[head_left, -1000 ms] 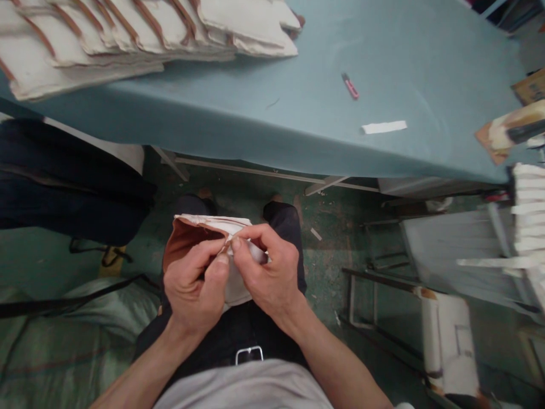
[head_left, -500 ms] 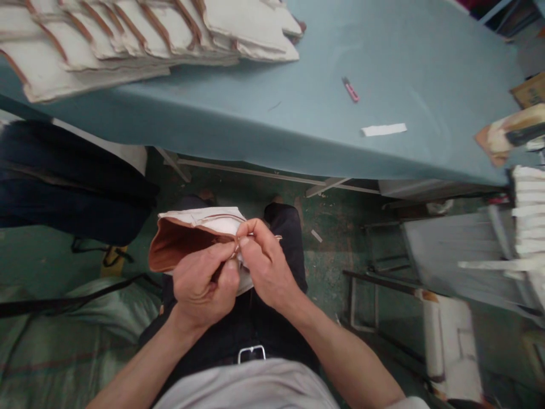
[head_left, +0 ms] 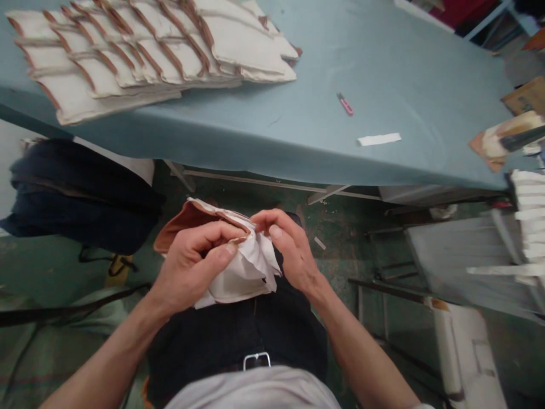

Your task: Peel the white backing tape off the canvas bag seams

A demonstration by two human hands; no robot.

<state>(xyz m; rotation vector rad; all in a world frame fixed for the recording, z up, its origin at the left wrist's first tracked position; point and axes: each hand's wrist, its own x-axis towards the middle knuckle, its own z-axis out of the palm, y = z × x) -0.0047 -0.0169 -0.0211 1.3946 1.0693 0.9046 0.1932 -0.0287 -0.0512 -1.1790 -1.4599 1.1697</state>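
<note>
A white fabric pouch with brown lining (head_left: pixel 242 284) is held over my lap, its brown-edged mouth gaping to the left. My left hand (head_left: pixel 196 267) is closed on the pouch, thumb and forefinger pinching the brown edge near its middle. At the right end of that edge, my right hand (head_left: pixel 292 244) has curled fingers against the bunched white cloth. Its thumb and forefinger grip there, with the fingertips partly hidden by folds. Below the hands, the pouch's white side hangs creased.
On the blue-covered table (head_left: pixel 315 130) lie a heap of similar white pieces with brown edges (head_left: pixel 149 51), pink-handled thread snips (head_left: pixel 345 104) and a white strip (head_left: pixel 378 139). A dark blue bundle (head_left: pixel 80 193) is at left. Metal frames and a white piece (head_left: pixel 466 346) stand at right.
The pouch has tilted and its white side now shows below my hands. My left hand has shifted left and my right hand right, so they are farther apart. The view has tipped slightly upward.
</note>
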